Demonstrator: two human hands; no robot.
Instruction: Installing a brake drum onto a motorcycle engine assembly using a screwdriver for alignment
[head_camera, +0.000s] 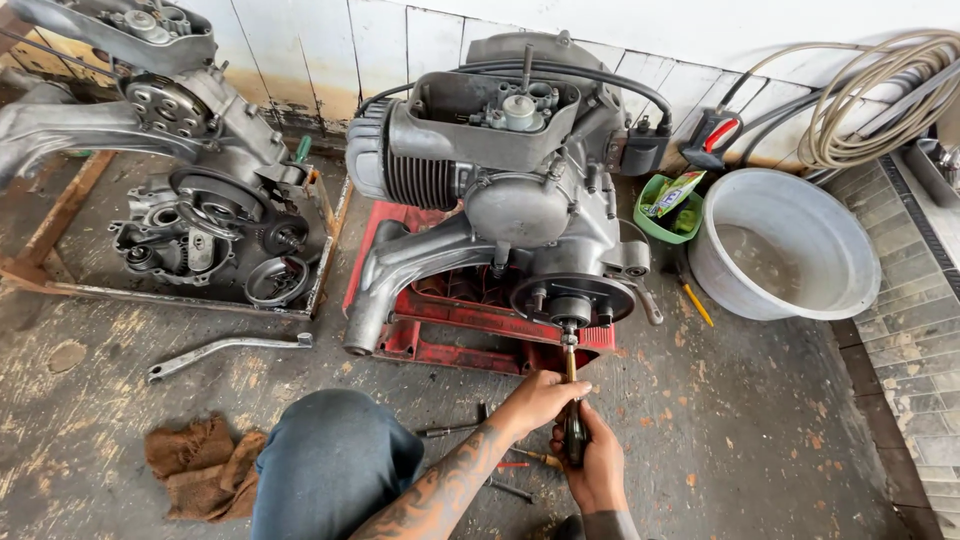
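Head view: grey engine (500, 200) sits on a red stand (440, 320) on the workshop floor, round hub plate (572, 297) facing the person. Both hands work one screwdriver (573, 420) aimed at the hub centre, tip at the axle stub (569, 335) just below the plate. Right hand (595, 465) is wrapped tight around the dark handle. Left hand (540, 398) is curled around the upper shaft near the tip, guiding it (tattooed forearm crosses over from the left).

Doing it well, as I judge it: keep the shaft in line with the stub, push straight in with the right hand, and let the left only steady the tip so it does not slip off the fastener. Exact tip seating is too small to tell. Knee in jeans (330, 465) is close to the stand, so body weight can go behind the push.

Around: a few small tools (460, 430) lie on the floor by the left wrist, brown rag (205, 465) at left, long lever (225, 350) lies well apart at left, second engine (200, 200) in a wooden tray, grey basin (780, 245) at right, yellow pencil (697, 303) near it.
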